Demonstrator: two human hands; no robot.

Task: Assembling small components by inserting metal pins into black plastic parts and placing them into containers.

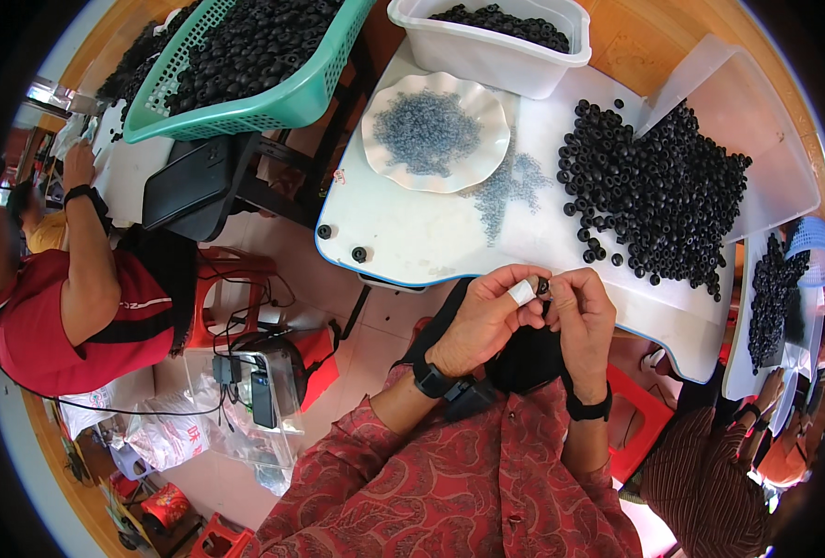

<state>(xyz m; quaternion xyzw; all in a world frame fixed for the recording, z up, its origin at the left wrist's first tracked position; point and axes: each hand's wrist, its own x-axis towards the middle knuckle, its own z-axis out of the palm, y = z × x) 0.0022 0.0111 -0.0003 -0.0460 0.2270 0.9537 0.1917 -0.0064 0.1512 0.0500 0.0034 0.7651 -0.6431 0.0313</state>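
Observation:
My left hand [487, 316], with white tape on one digit, pinches a small round black piece [543, 286] just off the table's near edge. Close against it, my right hand [585, 314] has thumb and forefinger pressed together; whatever lies between them is too small to make out. Beyond the hands, a pile of black, bead-like pieces with holes [654, 191] spreads over the white table [412, 246]. A white wavy-rimmed plate [375, 153] bears many tiny clear bluish-grey pieces [426, 130], and more of these [505, 191] lie beside it.
A white tub [496, 65] of black pieces stands at the back. A translucent bin [775, 139] lies tipped by the pile. At left is a green basket [291, 102], heaped with black pieces; two loose black pieces [359, 253] lie near the table's left edge. Other people sit on both sides.

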